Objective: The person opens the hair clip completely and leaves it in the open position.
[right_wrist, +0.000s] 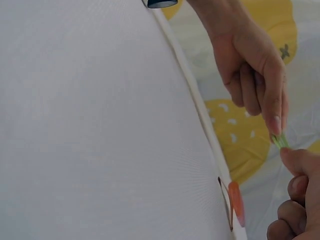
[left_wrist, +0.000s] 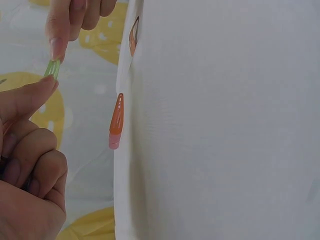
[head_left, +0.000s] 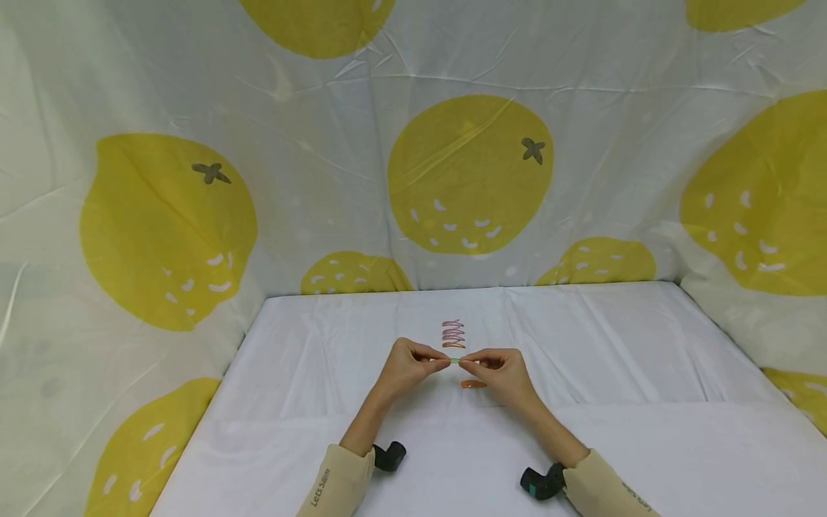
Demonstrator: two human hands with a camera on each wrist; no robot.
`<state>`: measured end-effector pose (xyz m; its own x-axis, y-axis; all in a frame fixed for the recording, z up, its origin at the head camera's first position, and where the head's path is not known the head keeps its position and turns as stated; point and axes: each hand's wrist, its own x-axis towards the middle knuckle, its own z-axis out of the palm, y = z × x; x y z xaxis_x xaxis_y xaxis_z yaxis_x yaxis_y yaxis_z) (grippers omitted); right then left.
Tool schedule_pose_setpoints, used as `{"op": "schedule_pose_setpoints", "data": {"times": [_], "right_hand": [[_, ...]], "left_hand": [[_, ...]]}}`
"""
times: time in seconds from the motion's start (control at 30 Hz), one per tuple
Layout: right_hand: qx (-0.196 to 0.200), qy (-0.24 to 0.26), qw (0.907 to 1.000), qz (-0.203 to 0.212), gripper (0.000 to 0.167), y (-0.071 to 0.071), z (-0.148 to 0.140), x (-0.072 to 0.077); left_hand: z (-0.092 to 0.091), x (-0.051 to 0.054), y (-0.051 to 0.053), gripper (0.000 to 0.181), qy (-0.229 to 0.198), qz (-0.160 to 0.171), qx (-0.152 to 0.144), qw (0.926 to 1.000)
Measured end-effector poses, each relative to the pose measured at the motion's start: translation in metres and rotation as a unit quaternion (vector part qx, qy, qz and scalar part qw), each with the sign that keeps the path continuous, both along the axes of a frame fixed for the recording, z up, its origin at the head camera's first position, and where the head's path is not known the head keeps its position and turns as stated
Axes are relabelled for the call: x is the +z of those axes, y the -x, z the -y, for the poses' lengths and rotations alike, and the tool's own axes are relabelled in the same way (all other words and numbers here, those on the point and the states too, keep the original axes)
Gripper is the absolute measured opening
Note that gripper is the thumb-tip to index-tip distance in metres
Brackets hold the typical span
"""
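Note:
A light green snap hair clip (left_wrist: 52, 70) is held in the air between both hands, over the middle of the table. My left hand (head_left: 407, 368) pinches one end with thumb and forefinger. At the other end, my right hand (head_left: 502, 371) pinches it the same way, its remaining fingers curled in. Just beyond the hands lies a column of several pink and orange hair clips (head_left: 454, 334) on the white cloth. A single orange hair clip (head_left: 474, 384) rests nearer, beside the right hand. Fingertips cover both ends of the green clip.
A white cloth (head_left: 310, 388) covers the table. Behind and at both sides hangs a pale curtain (head_left: 336, 179) with yellow lemon prints. Black wrist cameras (head_left: 390, 457) stick out inward from the sleeves.

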<state>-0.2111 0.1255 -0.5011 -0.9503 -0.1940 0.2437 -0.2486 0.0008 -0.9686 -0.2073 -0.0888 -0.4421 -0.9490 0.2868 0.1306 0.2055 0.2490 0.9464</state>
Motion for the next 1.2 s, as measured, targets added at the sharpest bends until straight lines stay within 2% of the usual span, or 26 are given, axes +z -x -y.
{"op": "schedule_pose_setpoints", "data": {"times": [0.23,0.4,0.77,0.93,1.2], "right_hand": [[-0.006,-0.019,0.9998,-0.002,0.016,0.001,-0.001,0.000],[0.018,0.016,0.9996,0.015,0.021,0.001,-0.001,-0.001],[0.026,0.040,0.9984,0.030,0.031,0.001,-0.001,0.000],[0.024,0.036,0.9988,0.024,0.033,0.003,-0.002,-0.003],[0.027,0.020,0.9993,0.017,0.026,0.001,-0.002,-0.001]], "left_hand": [[0.001,-0.001,0.002,0.009,0.002,0.003,-0.001,1.0000],[0.001,0.001,0.001,0.008,0.002,0.007,0.004,1.0000],[0.000,0.000,0.002,0.009,0.003,0.006,0.014,0.9999],[-0.001,-0.007,0.006,0.008,0.010,0.004,0.019,0.9997],[0.001,-0.029,0.019,0.008,0.022,0.007,0.043,0.9988]]}}
